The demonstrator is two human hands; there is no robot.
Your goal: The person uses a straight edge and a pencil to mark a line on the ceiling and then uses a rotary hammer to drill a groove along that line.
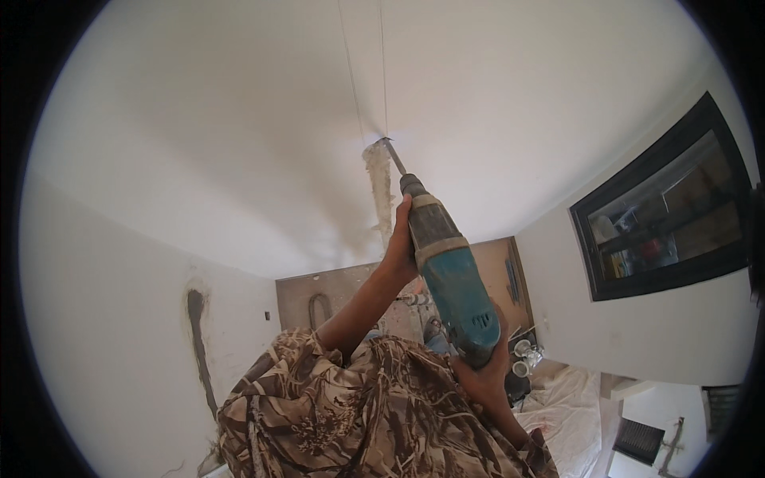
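Note:
I hold a teal and grey hammer drill (450, 275) pointed up at the white ceiling (239, 119). My left hand (401, 243) wraps the grey front part just behind the chuck. My right hand (484, 373) grips the rear handle from below. Both forearms wear camouflage-patterned sleeves (358, 414). The drill bit (392, 155) meets the ceiling at the top end of a rough chiselled channel (379, 187) of bare plaster. Two thin lines run along the ceiling from that spot toward the top edge.
A dark-framed window (669, 207) sits in the right wall. The left wall has a dark vertical groove (196, 338). A brownish unfinished wall (335, 291) stands at the back. White sheeting (570, 410) and small buckets (522, 358) lie below right.

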